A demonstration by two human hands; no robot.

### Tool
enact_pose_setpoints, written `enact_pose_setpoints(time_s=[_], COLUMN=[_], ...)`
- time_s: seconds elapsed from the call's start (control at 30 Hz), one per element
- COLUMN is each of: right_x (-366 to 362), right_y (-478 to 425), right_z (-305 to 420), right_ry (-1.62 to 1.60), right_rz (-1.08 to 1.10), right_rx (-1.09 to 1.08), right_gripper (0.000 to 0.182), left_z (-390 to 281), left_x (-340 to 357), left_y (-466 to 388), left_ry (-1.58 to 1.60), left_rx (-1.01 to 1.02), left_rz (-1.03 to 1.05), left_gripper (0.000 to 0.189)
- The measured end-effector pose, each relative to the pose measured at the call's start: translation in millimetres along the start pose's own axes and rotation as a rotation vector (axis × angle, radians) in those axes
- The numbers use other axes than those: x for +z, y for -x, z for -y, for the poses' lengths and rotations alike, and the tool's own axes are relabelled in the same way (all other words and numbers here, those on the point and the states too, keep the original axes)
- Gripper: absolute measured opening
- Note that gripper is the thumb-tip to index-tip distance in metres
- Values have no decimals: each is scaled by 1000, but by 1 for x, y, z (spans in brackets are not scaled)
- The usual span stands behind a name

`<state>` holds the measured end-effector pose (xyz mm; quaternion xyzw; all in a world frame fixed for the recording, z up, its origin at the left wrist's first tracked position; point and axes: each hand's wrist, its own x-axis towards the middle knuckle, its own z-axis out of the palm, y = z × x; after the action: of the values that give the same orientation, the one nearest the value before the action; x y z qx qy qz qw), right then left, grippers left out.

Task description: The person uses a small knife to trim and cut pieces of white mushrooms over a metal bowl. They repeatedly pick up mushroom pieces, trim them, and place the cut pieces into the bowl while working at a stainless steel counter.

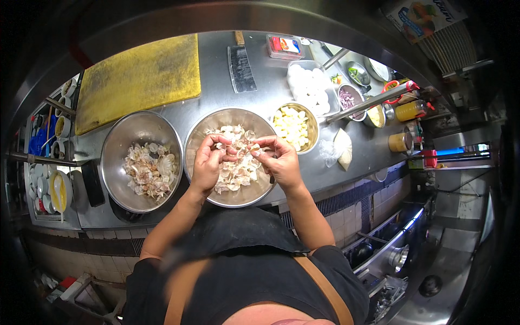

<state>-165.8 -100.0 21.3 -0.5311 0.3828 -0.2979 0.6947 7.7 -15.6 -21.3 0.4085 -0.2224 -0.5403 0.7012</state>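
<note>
Both hands are raised over the middle steel bowl, which holds garlic cloves and papery garlic skins. My left hand pinches a bit of garlic skin between thumb and fingers. Opposite it, close by, my right hand grips a small garlic clove at the fingertips. A second steel bowl at the left contains more skins and garlic pieces. Peeled garlic cloves fill a smaller steel bowl just right of the middle one.
Behind the bowls lie a yellow cutting board and a cleaver. A plastic tub of eggs, a bowl of chopped red onion and a plastic bag are at right. A dark phone-like slab stands left. Metal posts cross the counter's right side.
</note>
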Motion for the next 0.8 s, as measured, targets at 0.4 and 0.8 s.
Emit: enact_pose_setpoints(time_s=[0.4,0.8], right_x=[-11,-11], right_y=[-1,3], right_z=[-6,-21], right_ry=[-246,-395], right_rz=[168,222], right_rx=[160,199], right_gripper=[24,22], left_z=[-34,-23], left_x=[24,20], left_y=[0,-3], left_ry=[-819,-925], left_rx=[390,467], left_rz=[197,349], left_gripper=[15,11])
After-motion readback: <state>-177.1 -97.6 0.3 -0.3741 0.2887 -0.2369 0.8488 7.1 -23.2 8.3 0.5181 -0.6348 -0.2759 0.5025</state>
